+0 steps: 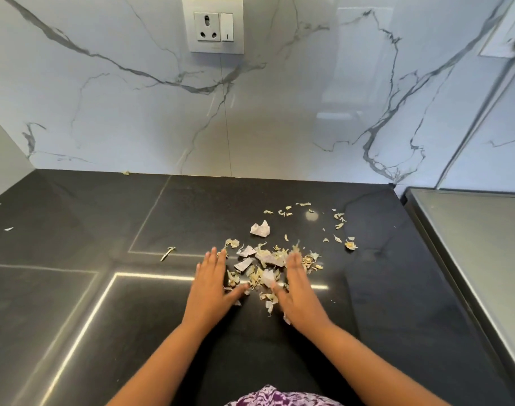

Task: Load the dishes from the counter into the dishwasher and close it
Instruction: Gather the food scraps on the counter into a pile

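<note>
Papery peels (262, 268) lay between flat left hand (210, 284) and right hand (297, 291), fingers straight, gripping nothing; light, flimsy, best scooped from both sides.

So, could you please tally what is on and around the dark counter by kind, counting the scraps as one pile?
Hands: 2, left hand and right hand, both flat beside the scraps
Scrap pile: 1
Crumpled white paper: 1
Wall socket: 1
Dishes: 0
Total: 5
</note>
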